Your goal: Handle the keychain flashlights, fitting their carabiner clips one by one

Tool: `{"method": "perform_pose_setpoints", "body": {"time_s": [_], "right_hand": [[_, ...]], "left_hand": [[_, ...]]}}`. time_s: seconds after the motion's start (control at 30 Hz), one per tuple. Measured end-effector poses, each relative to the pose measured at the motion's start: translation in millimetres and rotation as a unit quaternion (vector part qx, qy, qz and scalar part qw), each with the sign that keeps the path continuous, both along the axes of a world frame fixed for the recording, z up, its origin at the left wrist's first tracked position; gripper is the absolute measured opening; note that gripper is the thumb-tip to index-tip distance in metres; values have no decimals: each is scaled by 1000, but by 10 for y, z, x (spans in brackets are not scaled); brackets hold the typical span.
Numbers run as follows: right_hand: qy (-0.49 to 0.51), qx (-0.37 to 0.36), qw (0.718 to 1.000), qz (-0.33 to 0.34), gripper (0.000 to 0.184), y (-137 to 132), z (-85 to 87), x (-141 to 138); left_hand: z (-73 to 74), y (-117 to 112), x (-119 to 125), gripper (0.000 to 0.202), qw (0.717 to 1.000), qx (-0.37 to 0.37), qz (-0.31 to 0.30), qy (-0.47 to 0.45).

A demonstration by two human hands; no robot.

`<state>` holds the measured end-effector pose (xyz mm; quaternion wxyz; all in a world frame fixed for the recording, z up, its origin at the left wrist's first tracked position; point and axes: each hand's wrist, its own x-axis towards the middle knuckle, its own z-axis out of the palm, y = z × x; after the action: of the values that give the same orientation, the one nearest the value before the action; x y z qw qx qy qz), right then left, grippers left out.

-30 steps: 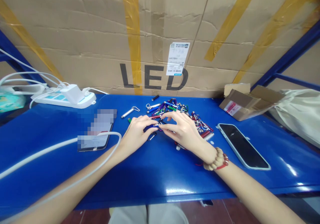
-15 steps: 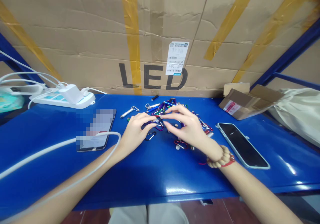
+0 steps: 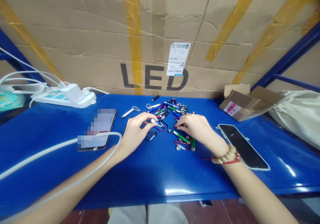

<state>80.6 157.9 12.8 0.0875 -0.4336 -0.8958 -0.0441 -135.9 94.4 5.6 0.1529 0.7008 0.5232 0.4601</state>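
The left hand (image 3: 137, 126) pinched a small round-ended tube (image 3: 152, 120), left of the green tube (image 3: 181, 137). The right hand (image 3: 196, 127) curled just behind the green tube, its fingertips close; whether it held anything couldn't be seen.

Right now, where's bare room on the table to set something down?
Free: blue table's front strip between green tubes and near edge; also between dark phone and white bag. Crowded: between and behind left hand and right hand, where other tubes and clips lie.
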Motion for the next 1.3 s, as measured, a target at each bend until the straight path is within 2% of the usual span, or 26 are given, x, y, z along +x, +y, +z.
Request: {"method": "perform_pose_setpoints", "body": {"time_s": [0.2,0.33,0.4,0.47,0.57,0.7,0.83,1.17,1.3], "right_hand": [[28,-33,998,-35,16,-32,39,-45],[176,-45,983,-1,16,-54,52,-105],[287,-14,957,33,9,-107,65,-159],[385,34,920,66,5,-189,75,-220],[452,72,878,143,6,-317,67,-297],[447,66,859,239,13,-389,17,-350],[417,80,857,291,15,-362,-12,-352],[365,79,882,288,19,-312,9,-298],[351,100,889,277,19,-314,5,-311]], "left_hand": [[13,-16,13,5,999,32,-29,-23],[5,-24,22,3,999,28,-39,-2],[-5,-25,21,4,999,34,-41,11],[-18,-19,15,6,998,43,-39,25],[-36,-4,3,7,997,54,-41,38],[-52,4,-7,10,996,62,-53,43],[-58,-4,-7,12,994,57,-71,56],[-76,-3,-19,11,994,59,-61,64],[-88,3,-19,11,994,60,-60,62]]}}
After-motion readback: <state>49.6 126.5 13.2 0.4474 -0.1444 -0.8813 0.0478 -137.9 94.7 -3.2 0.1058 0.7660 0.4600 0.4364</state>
